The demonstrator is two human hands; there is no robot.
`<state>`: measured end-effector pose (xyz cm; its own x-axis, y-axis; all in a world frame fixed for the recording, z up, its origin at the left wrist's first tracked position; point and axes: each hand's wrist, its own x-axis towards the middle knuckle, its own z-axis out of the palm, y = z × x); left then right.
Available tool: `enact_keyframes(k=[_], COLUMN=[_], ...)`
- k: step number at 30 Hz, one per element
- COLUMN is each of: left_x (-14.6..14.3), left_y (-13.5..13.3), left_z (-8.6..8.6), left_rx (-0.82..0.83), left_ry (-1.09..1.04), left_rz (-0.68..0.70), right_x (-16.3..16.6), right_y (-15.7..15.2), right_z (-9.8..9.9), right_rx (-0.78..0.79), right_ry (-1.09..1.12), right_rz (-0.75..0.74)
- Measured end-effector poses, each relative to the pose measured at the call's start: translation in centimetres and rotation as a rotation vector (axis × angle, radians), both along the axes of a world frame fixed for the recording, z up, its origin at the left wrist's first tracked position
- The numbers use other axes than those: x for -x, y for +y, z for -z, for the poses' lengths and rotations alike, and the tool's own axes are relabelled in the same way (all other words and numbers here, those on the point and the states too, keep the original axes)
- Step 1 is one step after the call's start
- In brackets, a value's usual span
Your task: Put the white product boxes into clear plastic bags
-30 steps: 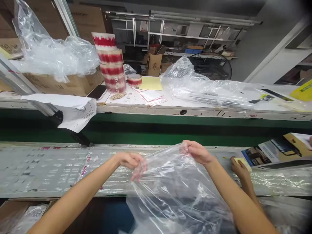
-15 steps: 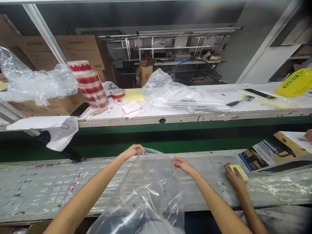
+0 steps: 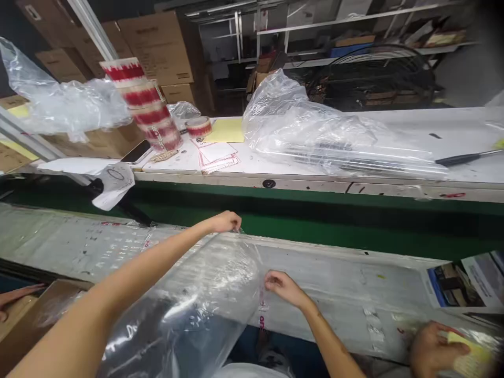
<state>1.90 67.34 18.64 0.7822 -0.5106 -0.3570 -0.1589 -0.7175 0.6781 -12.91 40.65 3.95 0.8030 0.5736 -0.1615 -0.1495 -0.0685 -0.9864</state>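
Since half a second ago your right hand (image 3: 284, 286) has dropped from the far rim of the bench toward you and lower, while your left hand (image 3: 225, 221) has stayed up near the far edge, so the clear plastic bag (image 3: 205, 304) now slants between them instead of hanging level.

From the left: at the picture's edge, fingers of another person's hand (image 3: 16, 296) rest by a cardboard box (image 3: 43, 310) below the bench. Your left arm crosses up to the bag's upper corner, and there your left grip is pinched shut on the film. The bag billows down from that corner over the near bench (image 3: 334, 278), a grey surface covered with flat plastic sheets, and toward your lap. Your right grip is closed on the bag's lower edge, just beside its red printing.

Further right, a third hand (image 3: 431, 349) presses a yellow pad (image 3: 470, 354) at the bench's near corner, beside a printed carton (image 3: 464, 281).

Beyond the green conveyor belt (image 3: 315, 220), the far bench carries a stack of red-and-white tape rolls (image 3: 147, 105) and a heap of crumpled plastic bags (image 3: 326, 134).
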Motion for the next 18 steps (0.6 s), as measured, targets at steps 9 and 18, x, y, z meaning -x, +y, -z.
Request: enact_keyframes(k=[9, 18], left_x=[4.3, 5.1], left_y=[1.7, -1.5], left_z=[-6.6, -6.9], left_rx=[0.063, -0.188], left_ry=[-0.043, 0.045], left_rz=[0.056, 0.430], right_x=[1.9, 5.5], right_y=[0.8, -5.0], right_z=[-4.0, -4.7], right_rx=[-0.059, 0.184], right_ry=[-0.214, -0.315], right_rz=[0.130, 0.284])
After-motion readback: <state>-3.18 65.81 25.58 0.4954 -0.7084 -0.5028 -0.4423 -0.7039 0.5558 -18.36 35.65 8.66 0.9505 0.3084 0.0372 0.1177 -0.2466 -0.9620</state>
